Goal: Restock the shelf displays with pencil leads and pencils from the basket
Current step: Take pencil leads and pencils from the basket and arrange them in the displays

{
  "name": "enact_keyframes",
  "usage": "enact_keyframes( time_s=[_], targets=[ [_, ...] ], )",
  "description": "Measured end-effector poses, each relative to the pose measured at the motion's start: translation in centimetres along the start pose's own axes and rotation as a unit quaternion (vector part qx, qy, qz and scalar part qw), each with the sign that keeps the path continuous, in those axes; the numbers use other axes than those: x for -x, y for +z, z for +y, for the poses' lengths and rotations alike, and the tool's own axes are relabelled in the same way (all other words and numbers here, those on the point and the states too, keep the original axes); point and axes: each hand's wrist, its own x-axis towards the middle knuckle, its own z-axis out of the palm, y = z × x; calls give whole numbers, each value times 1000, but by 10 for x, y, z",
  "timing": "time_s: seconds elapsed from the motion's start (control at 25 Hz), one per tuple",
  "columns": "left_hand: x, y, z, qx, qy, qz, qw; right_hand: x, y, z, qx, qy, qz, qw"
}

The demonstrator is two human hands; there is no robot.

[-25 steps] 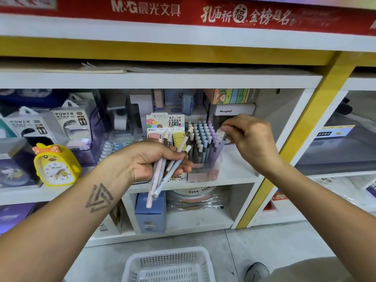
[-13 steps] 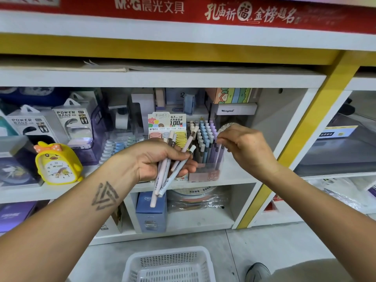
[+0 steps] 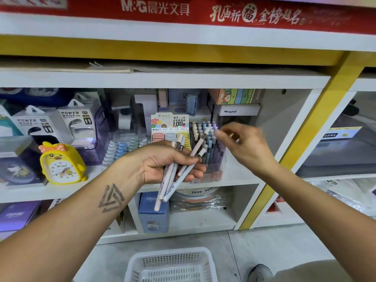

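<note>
- Pencils (image 3: 177, 171), a small bunch in pale pink, white and light blue, sit fanned in the left hand (image 3: 162, 163), which grips them round the middle with fingers curled; their capped ends tilt up to the right, their lower ends hang past the shelf edge.
- The right hand (image 3: 242, 143) hovers just right of the pencil display (image 3: 207, 145), fingers loosely bent and blurred; whether the fingertips pinch anything I cannot tell.
- That display is a clear tub packed with upright pencils in beige, blue and purple rows, standing on the white shelf (image 3: 240, 176).
- Just left of it stands the pencil lead display (image 3: 169, 129), with a card marked 0.7 HB and 100, and rows of pink, blue and yellow cases.
- Further left on the same shelf: a yellow duck alarm clock (image 3: 61, 163) and boxed power banks (image 3: 77, 123).
- Below, a lower compartment has a blue box (image 3: 152, 212) and a plastic-wrapped round item.
- Above runs a yellow band and a red M&G banner (image 3: 154, 9); a yellow post (image 3: 305, 139) slants down on the right.
- On the grey tiled floor stands a white perforated basket (image 3: 171, 265), with a shoe (image 3: 260, 271) near its right side.
</note>
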Motion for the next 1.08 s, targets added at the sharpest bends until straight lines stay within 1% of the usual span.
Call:
enact_keyframes(
  time_s=[0.04,0.08,0.12,0.16,0.2,0.24,0.28,0.32,0.36,0.4,0.44,0.48,0.52,0.6,0.68,0.76,0.84,0.96,1.08],
  targets=[
    [0,1,0,-5,-1,-7,1000,-3,0,-7,-85,48,0,995],
    [1,1,-1,-12,0,-12,1000,-6,1,-13,-187,97,-16,977],
    [2,2,-1,-18,1,-16,1000,-8,3,-18,-272,137,-43,951],
    [3,1,-1,-22,1,-18,1000,-10,5,-23,-329,162,-65,928],
    [5,0,-1,-25,-2,-21,999,-11,6,-27,-361,178,-68,913],
    [7,-2,-1,-32,-6,-22,999,-15,6,-28,-381,194,-43,903],
    [10,-6,-1,-44,-9,-17,999,-20,3,-28,-385,206,3,899],
    [12,-10,-1,-51,-9,-4,999,-26,-1,-27,-365,205,52,907],
    [15,-14,-1,-48,-7,17,999,-30,-3,-26,-316,187,83,926],
    [17,-19,-1,-31,-3,41,999,-32,-3,-26,-246,152,86,953],
    [20,-23,0,-7,3,61,998,-31,0,-26,-162,106,64,979],
    [21,-26,0,15,12,74,997,-26,5,-27,-81,53,30,995],
    [21,-28,0,31,21,83,996,-21,11,-28,-15,2,-1,1000],
    [21,-30,0,47,37,95,994,-13,23,-28,63,-70,-42,995],
    [19,-30,1,51,50,100,992,-11,30,-26,110,-96,-52,988],
    [18,-30,1,54,61,103,991,-11,33,-25,120,-96,-41,987],
    [17,-28,2,57,65,102,991,-9,32,-23,98,-90,-36,990],
    [18,-25,2,61,65,98,991,-10,30,-23,70,-89,-64,991],
    [17,-21,1,64,61,84,993,-12,32,-24,158,-88,-82,980]
  ],
)
